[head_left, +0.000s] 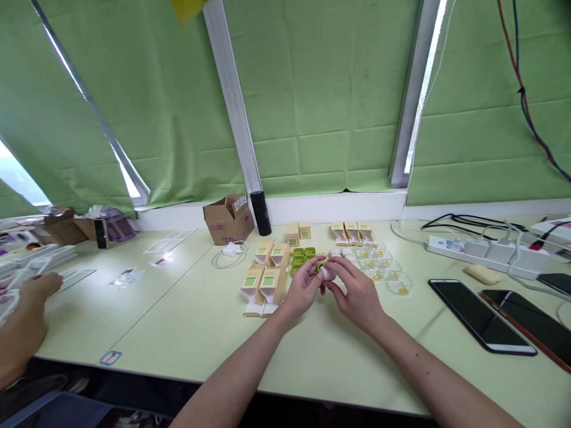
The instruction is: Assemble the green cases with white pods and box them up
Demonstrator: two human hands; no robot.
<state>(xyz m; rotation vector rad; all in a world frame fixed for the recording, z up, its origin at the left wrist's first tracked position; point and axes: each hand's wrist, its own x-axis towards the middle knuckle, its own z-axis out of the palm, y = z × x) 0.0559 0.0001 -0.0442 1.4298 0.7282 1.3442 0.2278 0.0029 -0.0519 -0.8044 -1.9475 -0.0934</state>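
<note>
Both my hands meet over the middle of the table around a small white rounded piece (329,274) with a green part on its left side. My left hand (304,289) pinches the green side, and my right hand (357,294) has its fingers closed about the white side. Just behind my left hand are olive-green square cups (303,255). More small white pieces (342,252) lie behind my right hand, partly hidden. Clear plastic containers (400,284) with yellow bits inside stand to the right. Open tan cartons (267,280) with green squares are on the left.
More cartons (352,233) stand at the back. A cardboard box (229,220), a black bottle (260,213) and a white charger (232,249) are behind left. Phones (479,315) and a power strip (486,252) lie right. Another person's hand (40,288) is at far left.
</note>
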